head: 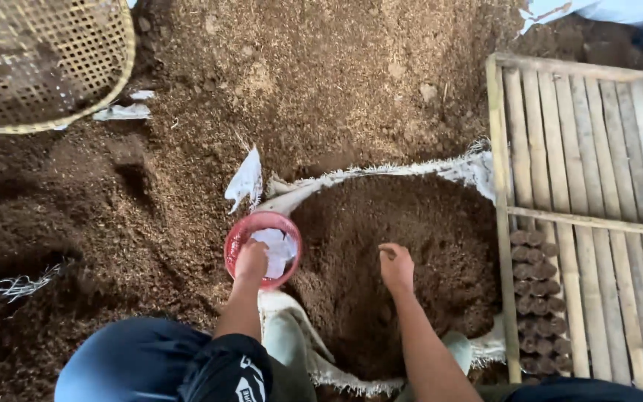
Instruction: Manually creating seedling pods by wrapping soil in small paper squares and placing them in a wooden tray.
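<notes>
While the left hand (pixel 251 260) reaches into the round red bowl (pixel 243 232) of white scraps beside the sack, the right hand (pixel 396 266), fingers curled, rests on crumbly brown soil (pixel 411 223) in the frayed white sack (pixel 381 173).

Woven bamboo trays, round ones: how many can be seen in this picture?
1. The round woven tray lies at the top left on the brown soil, partly cut off by the picture edge. Others may lie outside the view.

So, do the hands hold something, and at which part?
The left hand grips the red bowl at its near rim. The right hand rests on the soil in the sack; whether it holds anything cannot be told.
</notes>
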